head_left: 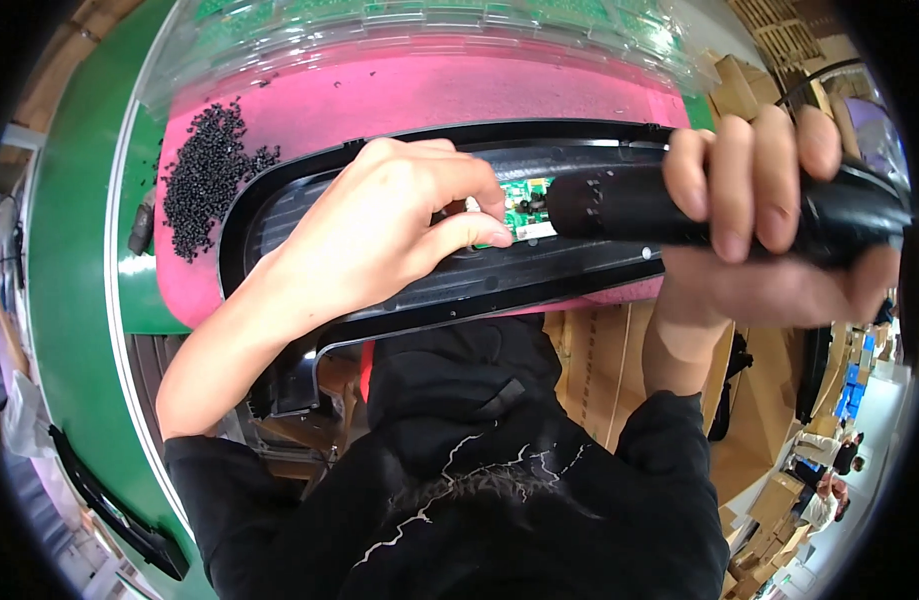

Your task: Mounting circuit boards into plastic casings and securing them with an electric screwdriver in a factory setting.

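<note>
A long black plastic housing (419,292) with a raised rim lies across the pink mat in front of me. Inside it sits a small green circuit board (535,231). My left hand (379,215) reaches into the housing, thumb and forefinger closed at the board's left end. Wrapped in the fingers of my right hand (759,220) is a thick black power screwdriver (619,207), held nearly level in this view. Its front end covers the right part of the board, and the tip itself is hidden. The right thumb side is blurred.
Many small black screws (204,180) lie heaped on the pink mat (429,85) at the left. Clear plastic trays (429,30) with green boards stand at the back. A black curved part (119,505) rests on the green table (69,300). Cardboard boxes (744,90) are at the right.
</note>
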`<state>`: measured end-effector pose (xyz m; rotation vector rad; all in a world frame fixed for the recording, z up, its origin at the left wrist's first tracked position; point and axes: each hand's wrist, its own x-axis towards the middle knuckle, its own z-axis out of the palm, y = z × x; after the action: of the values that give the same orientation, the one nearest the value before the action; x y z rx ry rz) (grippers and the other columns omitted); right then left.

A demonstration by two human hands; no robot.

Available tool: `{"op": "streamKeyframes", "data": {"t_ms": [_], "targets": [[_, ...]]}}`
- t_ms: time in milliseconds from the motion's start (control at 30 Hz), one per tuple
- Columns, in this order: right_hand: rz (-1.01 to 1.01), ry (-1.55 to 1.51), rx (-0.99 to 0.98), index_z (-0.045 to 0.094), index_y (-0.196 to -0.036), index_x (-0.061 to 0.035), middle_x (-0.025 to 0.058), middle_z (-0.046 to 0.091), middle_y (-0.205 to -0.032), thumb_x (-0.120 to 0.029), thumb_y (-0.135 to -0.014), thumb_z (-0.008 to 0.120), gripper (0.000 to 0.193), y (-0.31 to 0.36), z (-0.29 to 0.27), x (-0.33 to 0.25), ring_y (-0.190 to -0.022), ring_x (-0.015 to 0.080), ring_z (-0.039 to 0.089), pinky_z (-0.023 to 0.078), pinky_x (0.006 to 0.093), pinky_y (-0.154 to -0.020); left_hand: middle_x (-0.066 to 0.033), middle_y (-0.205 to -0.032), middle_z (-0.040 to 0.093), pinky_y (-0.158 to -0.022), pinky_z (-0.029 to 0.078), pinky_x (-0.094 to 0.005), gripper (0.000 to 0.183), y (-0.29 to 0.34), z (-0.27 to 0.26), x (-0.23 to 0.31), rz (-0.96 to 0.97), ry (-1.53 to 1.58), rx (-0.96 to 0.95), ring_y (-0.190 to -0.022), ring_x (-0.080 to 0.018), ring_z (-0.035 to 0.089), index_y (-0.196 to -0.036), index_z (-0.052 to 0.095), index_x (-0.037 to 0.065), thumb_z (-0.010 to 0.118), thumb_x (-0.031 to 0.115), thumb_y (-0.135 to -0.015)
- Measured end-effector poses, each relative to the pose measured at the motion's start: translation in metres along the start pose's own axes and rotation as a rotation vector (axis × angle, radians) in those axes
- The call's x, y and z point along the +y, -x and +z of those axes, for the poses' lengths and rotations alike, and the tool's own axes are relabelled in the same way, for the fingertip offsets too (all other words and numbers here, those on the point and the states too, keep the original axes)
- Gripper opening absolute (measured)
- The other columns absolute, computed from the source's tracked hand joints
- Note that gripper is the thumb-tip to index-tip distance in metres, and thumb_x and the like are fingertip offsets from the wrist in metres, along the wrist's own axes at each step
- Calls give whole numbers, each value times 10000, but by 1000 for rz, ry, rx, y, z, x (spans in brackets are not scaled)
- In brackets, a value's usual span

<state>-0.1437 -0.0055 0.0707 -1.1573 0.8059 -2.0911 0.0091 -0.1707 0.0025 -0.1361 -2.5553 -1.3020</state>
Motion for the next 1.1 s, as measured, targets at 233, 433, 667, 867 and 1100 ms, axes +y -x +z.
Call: {"op": "streamKeyframes", "data": {"t_ms": [233, 433, 667, 867, 1100], "targets": [[-101, 16, -71, 498, -941, -110, -56, 509, -651, -539, -721, 653, 506, 2, 14, -4, -495, 70, 509, 435, 271, -565, -48, -776, 668, -542, 413, -264, 180, 4, -8, 11, -77, 93, 105, -587, -120, 526, -843, 651, 4, 778, 98, -758], [-137, 72, -95, 502, -960, -106, -56, 505, -655, -532, -706, 666, 524, 0, 20, -4, -491, 74, 504, 439, 279, -573, -72, -778, 676, -563, 446, -268, 194, 6, -10, 7, -24, 88, 105, -614, -154, 582, -855, 663, -12, 784, 84, -737], [-114, 116, -138, 516, -986, -106, -61, 503, -657, -620, -708, 668, 604, -9, 24, 4, -480, 77, 477, 413, 278, -551, -121, -789, 689, -646, 522, -308, 191, 9, -14, 6, 135, -40, 251, -703, -226, 665, -836, 676, -29, 795, 27, -697], [-54, 135, -255, 516, -1080, -109, -43, 515, -750, -679, -735, 639, 678, -13, 22, 8, -578, 89, 501, 415, 284, -618, -117, -790, 652, -614, 515, -323, 213, 7, -11, 4, 231, -269, 309, -732, -265, 643, -851, 647, -16, 758, -24, -670], [-52, 138, -326, 521, -1103, -67, -31, 518, -731, -751, -815, 478, 744, -22, 14, 24, -554, 79, 476, 396, 274, -578, -110, -760, 611, -597, 498, -382, 174, 13, -9, 14, 156, -506, 243, -729, -294, 623, -860, 615, 8, 690, -30, -708]]}}
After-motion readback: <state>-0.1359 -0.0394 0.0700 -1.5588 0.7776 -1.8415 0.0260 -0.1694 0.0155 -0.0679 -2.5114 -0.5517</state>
